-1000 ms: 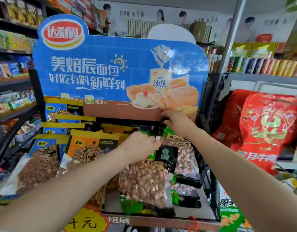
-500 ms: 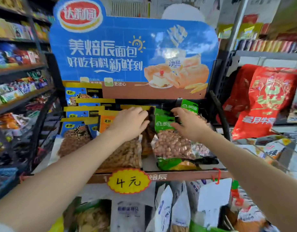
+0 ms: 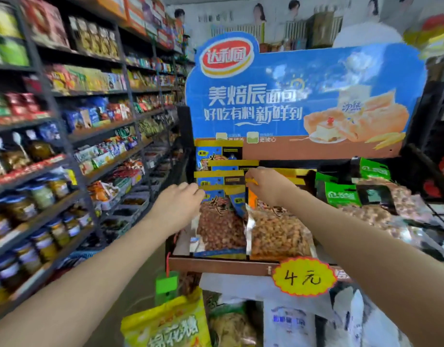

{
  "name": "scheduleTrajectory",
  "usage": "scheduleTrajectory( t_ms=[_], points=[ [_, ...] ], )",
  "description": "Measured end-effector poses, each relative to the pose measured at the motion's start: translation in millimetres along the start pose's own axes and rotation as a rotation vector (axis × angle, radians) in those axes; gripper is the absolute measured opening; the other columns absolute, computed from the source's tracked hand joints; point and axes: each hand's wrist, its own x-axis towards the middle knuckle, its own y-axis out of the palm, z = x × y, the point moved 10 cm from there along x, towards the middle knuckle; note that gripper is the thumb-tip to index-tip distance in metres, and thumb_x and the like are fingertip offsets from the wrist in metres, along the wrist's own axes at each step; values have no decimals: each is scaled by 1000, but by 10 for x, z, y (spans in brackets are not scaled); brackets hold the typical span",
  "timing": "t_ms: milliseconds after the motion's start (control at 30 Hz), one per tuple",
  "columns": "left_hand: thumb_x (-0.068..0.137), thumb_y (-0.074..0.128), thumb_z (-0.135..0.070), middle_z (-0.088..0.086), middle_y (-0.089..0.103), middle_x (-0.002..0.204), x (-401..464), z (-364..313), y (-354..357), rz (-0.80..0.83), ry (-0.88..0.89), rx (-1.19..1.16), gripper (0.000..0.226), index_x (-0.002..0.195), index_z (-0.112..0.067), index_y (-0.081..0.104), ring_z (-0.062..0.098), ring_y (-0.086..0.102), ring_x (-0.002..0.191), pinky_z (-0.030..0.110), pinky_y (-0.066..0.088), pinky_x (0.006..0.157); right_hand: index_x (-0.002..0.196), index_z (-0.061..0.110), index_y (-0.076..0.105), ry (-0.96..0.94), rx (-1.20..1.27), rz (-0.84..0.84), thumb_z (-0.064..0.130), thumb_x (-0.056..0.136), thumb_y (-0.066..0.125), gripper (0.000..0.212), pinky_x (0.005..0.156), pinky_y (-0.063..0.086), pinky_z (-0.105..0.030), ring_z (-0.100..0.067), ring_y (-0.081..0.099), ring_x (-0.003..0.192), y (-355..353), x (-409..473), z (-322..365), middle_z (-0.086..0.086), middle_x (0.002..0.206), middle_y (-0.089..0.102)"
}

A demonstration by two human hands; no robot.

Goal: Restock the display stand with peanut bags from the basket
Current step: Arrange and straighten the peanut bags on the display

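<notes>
The display stand (image 3: 223,267) has a blue bread sign above its tilted tray. Blue-topped peanut bags (image 3: 219,229) lie in rows at the tray's left, orange-topped peanut bags (image 3: 278,234) in the middle, green-topped peanut bags (image 3: 341,194) at the right. My left hand (image 3: 180,204) touches the upper left edge of the front blue bag, fingers curled at it. My right hand (image 3: 268,184) pinches the yellow top strip of an orange bag behind the front one. No basket is in view.
Long dark shelves (image 3: 65,136) of jars and snack packs run along the left, with an aisle between them and the stand. A yellow "4 元" price tag (image 3: 303,276) hangs on the tray's front. Yellow and white bags (image 3: 165,326) sit below the tray.
Both hands have moved left from the green bags to the blue and orange bags. The view has swung left, showing the aisle and left shelves.
</notes>
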Motion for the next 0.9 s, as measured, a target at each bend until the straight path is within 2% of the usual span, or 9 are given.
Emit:
scheduleTrajectory(
  t_ms=[67, 167, 333, 400, 500, 567, 667, 767, 900],
  points=[
    [67, 80, -22, 5, 64, 77, 120, 50, 95, 45, 5, -45, 26, 83, -9, 66, 22, 65, 70, 30, 52, 54, 119, 3, 51, 9, -47, -4, 20, 98, 35, 31, 92, 47, -48, -37, 51, 112, 19, 199, 2, -18, 120, 54],
    [93, 49, -35, 6, 58, 110, 395, 138, 389, 139, 6, -83, 33, 112, -9, 54, 23, 55, 104, 34, 49, 82, 128, 7, 46, 31, -124, -85, 11, 96, 38, 33, 93, 47, -48, -36, 47, 118, -54, 502, -95, -14, 129, 49],
    [92, 43, -47, 8, 52, 125, 869, 262, 789, 251, 5, -45, 52, 126, -8, 44, 26, 50, 114, 38, 45, 91, 137, 12, 37, -17, -195, -140, -5, 87, 46, 54, 96, 45, -46, -34, 39, 128, -92, 917, -210, -12, 147, 34],
    [89, 44, -52, 9, 48, 130, 994, 303, 885, 242, 4, -34, 61, 130, -8, 40, 27, 49, 117, 39, 42, 96, 137, 12, 36, -45, -232, -148, -7, 85, 49, 57, 98, 45, -45, -34, 38, 127, -10, 1018, -192, -13, 143, 35],
    [83, 48, -59, 9, 47, 129, 1077, 348, 939, 224, -18, -71, 72, 132, -7, 37, 27, 49, 117, 38, 41, 95, 138, 12, 32, -53, -239, -146, -5, 86, 50, 58, 98, 44, -42, -36, 41, 122, 126, 1117, -139, -14, 133, 42],
    [80, 52, -60, 10, 49, 125, 1099, 379, 954, 232, -51, -105, 72, 127, -7, 40, 27, 49, 116, 37, 40, 92, 133, 10, 36, -18, -234, -147, 2, 89, 51, 47, 90, 47, -40, -34, 50, 113, 150, 1161, -139, -15, 124, 50],
    [86, 55, -46, 8, 58, 117, 1136, 379, 961, 246, -41, -110, 49, 117, -9, 46, 27, 54, 109, 36, 38, 88, 125, 13, 47, 37, -299, -132, 7, 90, 52, 35, 77, 49, -39, -32, 56, 104, 143, 1185, -146, -13, 110, 62],
    [90, 56, -35, 6, 64, 102, 1126, 359, 967, 272, 9, -152, 30, 109, -11, 53, 29, 58, 96, 33, 34, 80, 120, 21, 56, -7, -354, -88, 13, 91, 51, 30, 84, 47, -38, -29, 55, 108, 201, 1211, -86, -7, 114, 64],
    [77, 65, -51, 4, 60, 88, 1054, 389, 886, 308, 32, -230, 50, 105, -11, 53, 27, 59, 91, 29, 31, 73, 118, 15, 57, -98, -72, 157, 25, 89, 59, 31, 90, 48, -40, -29, 58, 107, 377, 1213, 118, -8, 117, 64]
  ],
)
